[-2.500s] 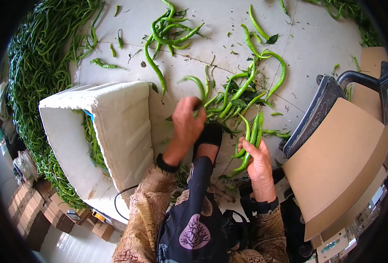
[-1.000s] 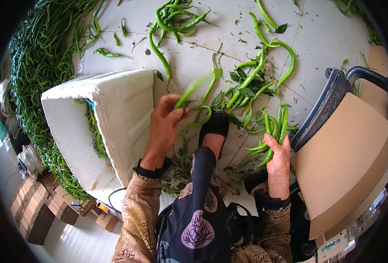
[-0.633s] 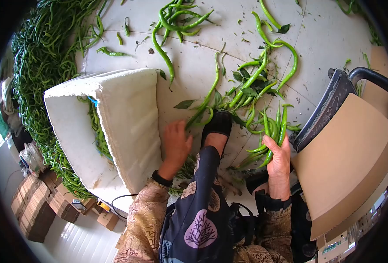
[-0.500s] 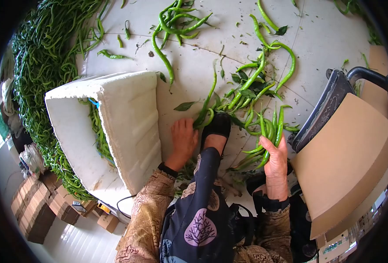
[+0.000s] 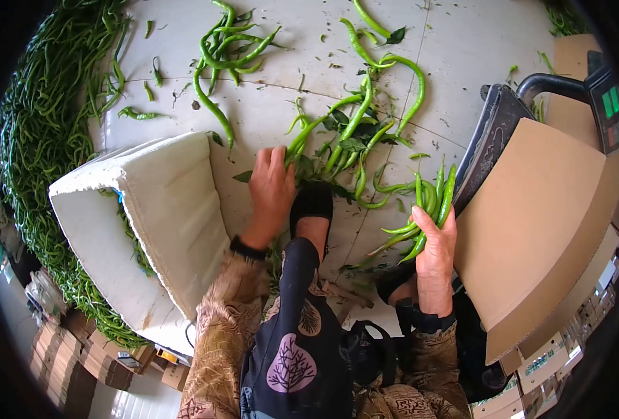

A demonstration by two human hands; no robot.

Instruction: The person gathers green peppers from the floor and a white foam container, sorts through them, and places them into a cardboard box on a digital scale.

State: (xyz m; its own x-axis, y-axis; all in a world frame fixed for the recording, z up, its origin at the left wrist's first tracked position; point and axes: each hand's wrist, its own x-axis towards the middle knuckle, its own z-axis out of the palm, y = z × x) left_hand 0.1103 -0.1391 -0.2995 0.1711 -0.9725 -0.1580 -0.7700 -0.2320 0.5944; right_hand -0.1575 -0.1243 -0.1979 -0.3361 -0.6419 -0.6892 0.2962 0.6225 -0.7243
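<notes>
Several long green chili peppers (image 5: 432, 199) form a bunch in my right hand (image 5: 437, 255), the thumb pressed across them and the tips fanning upward. My left hand (image 5: 271, 192) is closed at the lower end of a green chili pepper (image 5: 306, 135) on the floor; its fingertips are partly hidden. Just right of that hand lies a loose pile of chili peppers (image 5: 355, 126) mixed with dark leaves (image 5: 353, 144). My black shoe (image 5: 311, 204) rests on the floor between both hands, below the pile.
A white foam box (image 5: 177, 181) lies on its side at left, with peppers inside. Behind it rises a large heap of chili peppers (image 5: 44, 119). A cardboard box (image 5: 540, 230) and a scale (image 5: 606, 105) stand at right. More peppers (image 5: 229, 52) lie farther off on the tiles.
My left hand has moved forward to the pile and lifted a pepper's end slightly. My right hand still holds its bunch. The view has shifted a little.
</notes>
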